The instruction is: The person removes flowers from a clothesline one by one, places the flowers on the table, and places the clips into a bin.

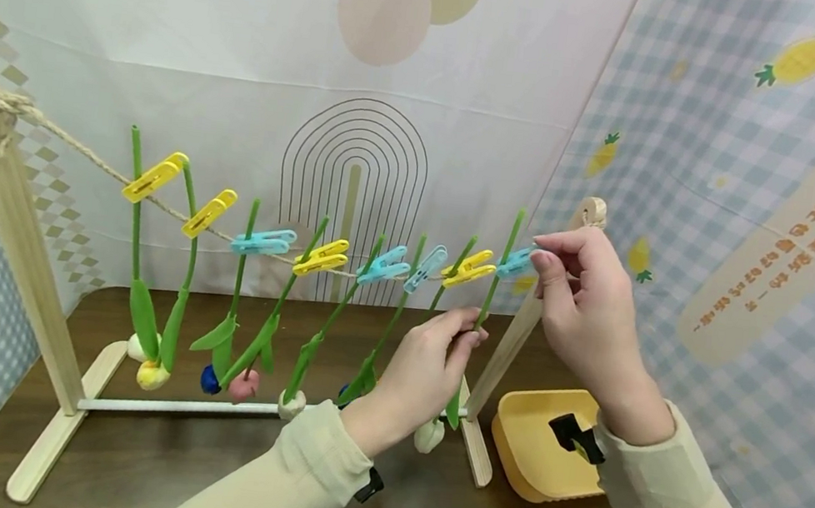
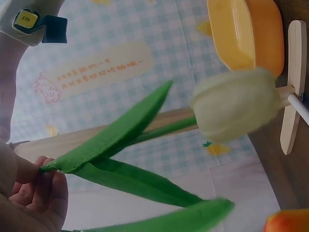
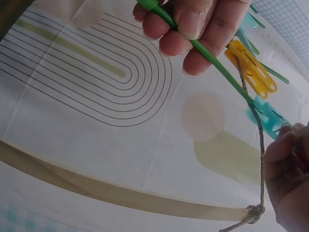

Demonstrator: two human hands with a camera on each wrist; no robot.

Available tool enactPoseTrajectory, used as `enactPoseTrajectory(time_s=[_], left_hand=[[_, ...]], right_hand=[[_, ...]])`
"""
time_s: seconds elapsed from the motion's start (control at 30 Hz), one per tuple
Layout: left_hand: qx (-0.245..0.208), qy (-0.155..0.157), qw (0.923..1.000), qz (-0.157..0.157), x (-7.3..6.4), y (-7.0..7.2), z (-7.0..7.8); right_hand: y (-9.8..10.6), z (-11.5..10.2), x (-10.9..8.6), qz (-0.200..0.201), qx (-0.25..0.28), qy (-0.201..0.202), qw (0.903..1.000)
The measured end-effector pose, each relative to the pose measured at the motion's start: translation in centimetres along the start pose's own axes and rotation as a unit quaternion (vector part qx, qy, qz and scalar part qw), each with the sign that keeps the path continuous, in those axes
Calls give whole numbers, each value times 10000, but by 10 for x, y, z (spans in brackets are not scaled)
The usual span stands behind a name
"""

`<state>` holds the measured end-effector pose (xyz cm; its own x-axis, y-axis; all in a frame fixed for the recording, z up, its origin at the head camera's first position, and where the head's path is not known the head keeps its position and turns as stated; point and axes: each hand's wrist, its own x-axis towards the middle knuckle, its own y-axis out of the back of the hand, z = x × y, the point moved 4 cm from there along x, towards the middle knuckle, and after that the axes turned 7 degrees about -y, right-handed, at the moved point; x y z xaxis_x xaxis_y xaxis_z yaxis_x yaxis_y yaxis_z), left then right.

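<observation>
My left hand (image 1: 418,373) pinches the green stem of a white artificial tulip (image 2: 236,104), which hangs head down at the right end of the rope. My right hand (image 1: 592,317) grips a blue clothespin (image 1: 515,262) between thumb and fingers. That clothespin (image 3: 268,116) sits at the rope, against the upper part of the same stem (image 3: 219,70). To the left, several other tulips hang upside down from the rope (image 1: 94,160), held by yellow and blue clothespins, among them a yellow clothespin (image 1: 469,269). Part of one tulip head is hidden behind my left hand.
The rope runs between two wooden posts, the left post (image 1: 16,243) and the right post (image 1: 510,349), joined low down by a white rod (image 1: 186,408). A yellow bin (image 1: 541,470) stands on the brown table (image 1: 149,468) at right. Patterned cloths hang behind.
</observation>
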<state>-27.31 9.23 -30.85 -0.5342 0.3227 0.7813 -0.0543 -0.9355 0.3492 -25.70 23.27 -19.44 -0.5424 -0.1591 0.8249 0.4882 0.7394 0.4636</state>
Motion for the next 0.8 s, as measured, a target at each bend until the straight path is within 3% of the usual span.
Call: enactPoseTrajectory(time_s=[0.23,0.37,0.63,0.8], left_hand=[[58,412,9988,-277,-10,3,-3],[116,548,9974,-456,-18,7,-6],[448,433,9958,-667,-38,22,-13],[661,482,9914,-1020,-50,32,-15]], right_hand=[[4,-6,0,786,473,243,9955],[5,-3,-2,978,642,268,9928],[4,5,-12,939,933,96,9912],[0,8,-22,702,1193,193,9902]])
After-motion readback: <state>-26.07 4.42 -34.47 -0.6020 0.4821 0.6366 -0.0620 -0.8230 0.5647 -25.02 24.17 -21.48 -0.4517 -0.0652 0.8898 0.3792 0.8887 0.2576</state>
